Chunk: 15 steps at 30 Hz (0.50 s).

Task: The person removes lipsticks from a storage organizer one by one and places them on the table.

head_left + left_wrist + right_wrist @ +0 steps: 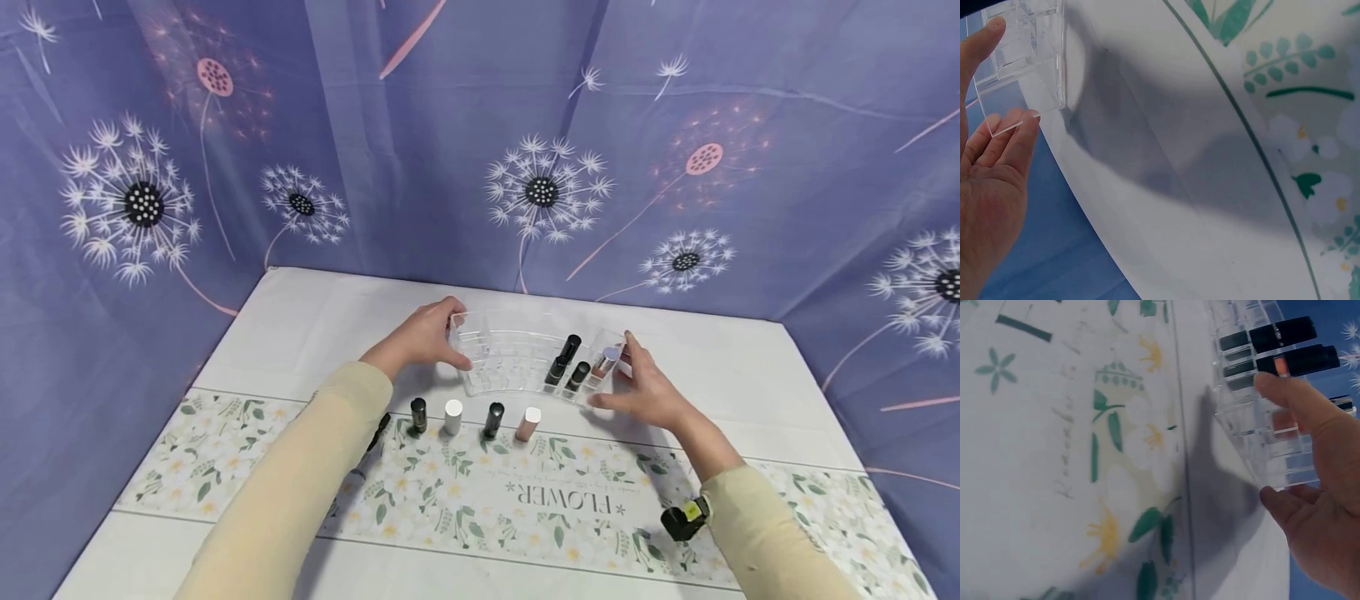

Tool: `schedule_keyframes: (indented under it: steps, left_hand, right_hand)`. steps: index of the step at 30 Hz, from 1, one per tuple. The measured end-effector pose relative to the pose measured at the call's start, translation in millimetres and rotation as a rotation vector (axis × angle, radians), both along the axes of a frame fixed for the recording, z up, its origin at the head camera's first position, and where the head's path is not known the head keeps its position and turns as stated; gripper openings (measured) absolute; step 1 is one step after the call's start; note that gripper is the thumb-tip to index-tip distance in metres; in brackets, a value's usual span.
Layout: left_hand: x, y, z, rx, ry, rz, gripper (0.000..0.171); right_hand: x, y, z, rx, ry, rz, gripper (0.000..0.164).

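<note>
Both hands on the clear organizer [525, 362] at the table's [315, 317] far middle — left hand [423, 337] fingers straight against its left end, right hand [648, 387] likewise at right end. Four bottles [472, 418] stand just in front.

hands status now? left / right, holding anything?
Left hand: open, fingertips touching the left end of the clear organizer.
Right hand: open, fingers against the organizer's right end.
</note>
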State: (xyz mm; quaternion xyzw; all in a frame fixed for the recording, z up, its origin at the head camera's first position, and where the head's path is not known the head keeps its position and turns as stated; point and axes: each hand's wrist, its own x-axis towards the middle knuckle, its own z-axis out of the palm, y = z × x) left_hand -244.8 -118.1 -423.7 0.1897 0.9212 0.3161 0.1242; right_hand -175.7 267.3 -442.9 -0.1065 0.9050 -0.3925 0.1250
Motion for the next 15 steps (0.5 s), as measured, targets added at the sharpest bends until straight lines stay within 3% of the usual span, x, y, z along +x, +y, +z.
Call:
schedule_keyframes:
  steps: [3,9,15]
  left_hand:
    - [0.2,0.4,0.4,0.008,0.004,0.0,0.087]
    - [-0.5,1.7,-0.9,0.012,0.007,0.005,0.086]
    - [-0.4,1.0,-1.1,0.008,0.006,0.009,0.086]
  right_hand:
    - [0.9,1.2,9.1,-0.011,0.015,0.027,0.13]
    - [1.2,0.6,38.7,0.09,0.145,0.054,0.118]
    - [1.4,-11.7,61.0,0.126,0.31,0.093,0.092]
